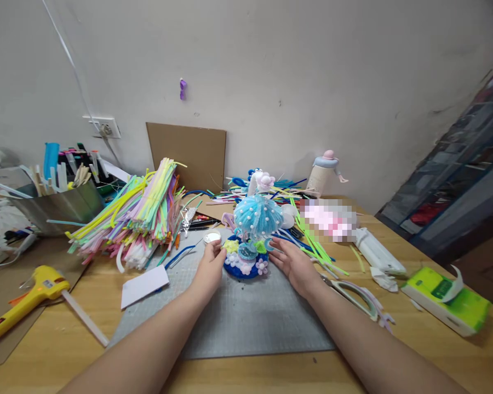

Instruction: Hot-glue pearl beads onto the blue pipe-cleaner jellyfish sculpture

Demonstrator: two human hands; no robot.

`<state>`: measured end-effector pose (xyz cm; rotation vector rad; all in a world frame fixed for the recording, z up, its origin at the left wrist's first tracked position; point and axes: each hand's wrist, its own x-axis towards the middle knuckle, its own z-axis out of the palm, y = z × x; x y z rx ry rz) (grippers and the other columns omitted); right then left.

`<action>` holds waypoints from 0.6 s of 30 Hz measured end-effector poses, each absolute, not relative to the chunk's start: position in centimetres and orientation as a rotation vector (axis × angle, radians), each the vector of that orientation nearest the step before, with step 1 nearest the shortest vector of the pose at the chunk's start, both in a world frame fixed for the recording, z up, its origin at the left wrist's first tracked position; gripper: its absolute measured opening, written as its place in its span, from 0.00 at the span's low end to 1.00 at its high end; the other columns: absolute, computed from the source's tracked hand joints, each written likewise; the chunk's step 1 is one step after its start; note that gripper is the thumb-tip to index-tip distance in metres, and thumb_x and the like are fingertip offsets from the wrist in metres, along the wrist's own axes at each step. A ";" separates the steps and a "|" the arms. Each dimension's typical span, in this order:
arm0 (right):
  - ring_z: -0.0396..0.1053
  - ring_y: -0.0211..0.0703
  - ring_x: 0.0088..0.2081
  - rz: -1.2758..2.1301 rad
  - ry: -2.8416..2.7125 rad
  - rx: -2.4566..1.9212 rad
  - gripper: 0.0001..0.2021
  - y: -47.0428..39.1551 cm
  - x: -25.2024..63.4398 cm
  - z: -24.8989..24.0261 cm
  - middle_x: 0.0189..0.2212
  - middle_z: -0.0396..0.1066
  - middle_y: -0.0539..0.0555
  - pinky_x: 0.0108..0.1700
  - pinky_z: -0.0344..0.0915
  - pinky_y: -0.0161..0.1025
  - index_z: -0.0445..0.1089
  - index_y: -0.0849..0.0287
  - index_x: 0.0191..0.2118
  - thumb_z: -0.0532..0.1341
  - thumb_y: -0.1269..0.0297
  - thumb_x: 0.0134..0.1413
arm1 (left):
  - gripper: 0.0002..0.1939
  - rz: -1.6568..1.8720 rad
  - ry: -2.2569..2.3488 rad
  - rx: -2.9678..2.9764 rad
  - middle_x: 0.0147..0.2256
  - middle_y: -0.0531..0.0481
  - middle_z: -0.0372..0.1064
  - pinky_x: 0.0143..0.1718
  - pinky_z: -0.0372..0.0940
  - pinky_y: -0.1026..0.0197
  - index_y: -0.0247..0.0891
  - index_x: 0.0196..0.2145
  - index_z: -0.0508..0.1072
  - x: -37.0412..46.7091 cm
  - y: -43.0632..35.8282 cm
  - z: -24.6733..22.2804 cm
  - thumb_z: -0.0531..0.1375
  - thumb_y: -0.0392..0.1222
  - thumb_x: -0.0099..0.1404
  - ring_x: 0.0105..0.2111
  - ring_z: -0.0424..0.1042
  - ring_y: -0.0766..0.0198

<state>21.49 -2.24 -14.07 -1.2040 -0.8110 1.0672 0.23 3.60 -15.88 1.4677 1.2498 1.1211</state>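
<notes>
A fluffy pipe-cleaner ornament (258, 215) stands upright over the grey cutting mat (246, 323). It has a light blue canopy dotted with white beads and a white flower on top. Its dark blue base (239, 272) carries small flowers, a green leaf and a blue rounded piece. My left hand (211, 266) is closed at the left edge of the base, its far fingertips partly hidden. On the opposite side my right hand (294, 266) holds the base's right edge, fingers slightly bent. Both hands steady the ornament between them.
Bundled pastel pipe cleaners (148, 210) lie left, near a metal tool pot (61, 208) and yellow glue gun (35, 293). A white card (144, 287) rests on the mat. Scissors (353, 295), a tissue pack (447, 298) and a bottle (321, 175) are right.
</notes>
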 end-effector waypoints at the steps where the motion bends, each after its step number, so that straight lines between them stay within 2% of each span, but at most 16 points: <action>1: 0.73 0.49 0.45 1.002 -0.870 -1.233 0.12 -2.3 21.5 -14.1 0.42 0.75 0.56 0.50 0.68 0.51 0.70 0.54 0.40 0.57 0.56 0.53 | 0.16 1.122 1.268 1.494 0.47 0.40 0.70 0.47 0.66 0.52 0.38 0.48 0.63 0.2 3.6 -16.0 0.55 0.39 0.61 0.48 0.70 0.55; 5: 0.71 0.51 0.43 0.685 -1.151 -1.339 0.09 -2.6 21.4 -13.7 0.38 0.75 0.56 0.49 0.65 0.52 0.72 0.55 0.36 0.61 0.60 0.48 | 0.21 1.145 1.304 1.652 0.51 0.38 0.65 0.49 0.63 0.51 0.37 0.49 0.64 0.1 3.2 -15.5 0.57 0.35 0.57 0.52 0.66 0.54; 9: 0.68 0.53 0.42 0.392 -1.426 -1.381 0.03 -2.6 20.4 -12.8 0.34 0.73 0.55 0.49 0.62 0.51 0.72 0.54 0.29 0.62 0.63 0.47 | 0.19 1.183 1.274 1.886 0.48 0.44 0.65 0.55 0.55 0.48 0.41 0.45 0.69 0.6 2.5 -13.6 0.60 0.36 0.54 0.53 0.61 0.53; 13: 0.66 0.57 0.46 0.199 -1.600 -1.451 0.04 -1.9 18.8 -12.4 0.40 0.73 0.58 0.51 0.58 0.54 0.74 0.54 0.31 0.64 0.63 0.46 | 0.13 1.197 1.268 2.040 0.43 0.46 0.65 0.54 0.54 0.48 0.41 0.39 0.73 1.6 2.3 -12.3 0.61 0.37 0.54 0.49 0.61 0.52; 18: 0.63 0.62 0.49 0.020 -1.695 -1.565 0.09 -1.2 17.4 -12.3 0.44 0.72 0.62 0.50 0.55 0.57 0.74 0.55 0.37 0.62 0.61 0.49 | 0.11 1.160 1.374 2.223 0.42 0.46 0.65 0.49 0.57 0.48 0.42 0.38 0.73 2.4 2.3 -12.6 0.62 0.40 0.55 0.47 0.62 0.51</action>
